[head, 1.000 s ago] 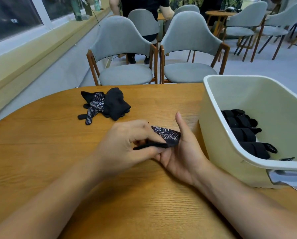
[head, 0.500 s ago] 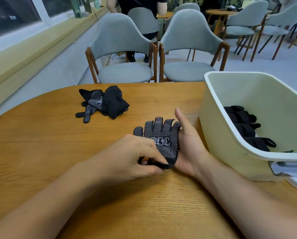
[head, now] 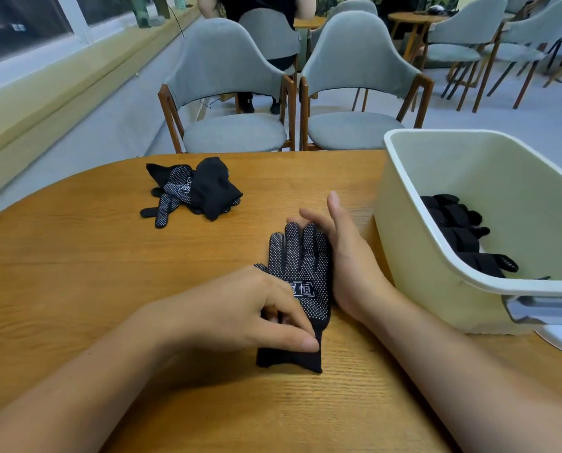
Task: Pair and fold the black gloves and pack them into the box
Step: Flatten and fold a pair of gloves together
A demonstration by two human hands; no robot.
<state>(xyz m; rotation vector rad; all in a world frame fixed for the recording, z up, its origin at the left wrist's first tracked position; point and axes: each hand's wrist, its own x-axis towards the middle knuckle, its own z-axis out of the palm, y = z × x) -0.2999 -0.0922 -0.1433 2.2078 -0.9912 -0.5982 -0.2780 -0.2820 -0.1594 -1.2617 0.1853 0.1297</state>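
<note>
A black glove with white grip dots point(head: 301, 266) lies flat on the wooden table point(head: 77, 273), fingers pointing away from me. My left hand point(head: 240, 315) covers its left side and its thumb presses the cuff. Along the glove's right edge, my right hand point(head: 348, 256) stands on its side with straight fingers touching the cloth. A loose heap of black gloves point(head: 194, 191) sits farther back on the left. The cream plastic box point(head: 469, 289) stands at the right, with several folded black gloves point(head: 462, 237) inside.
Two grey upholstered chairs point(head: 234, 93) stand just beyond the table's far edge, with more chairs and a small round table behind them. A person stands at the back, behind the chairs. A window ledge runs along the left wall.
The glove was bunched between my hands a second ago; now it lies spread flat on the table. My left hand slid toward the cuff, and my right hand straightened along the glove's right edge.
</note>
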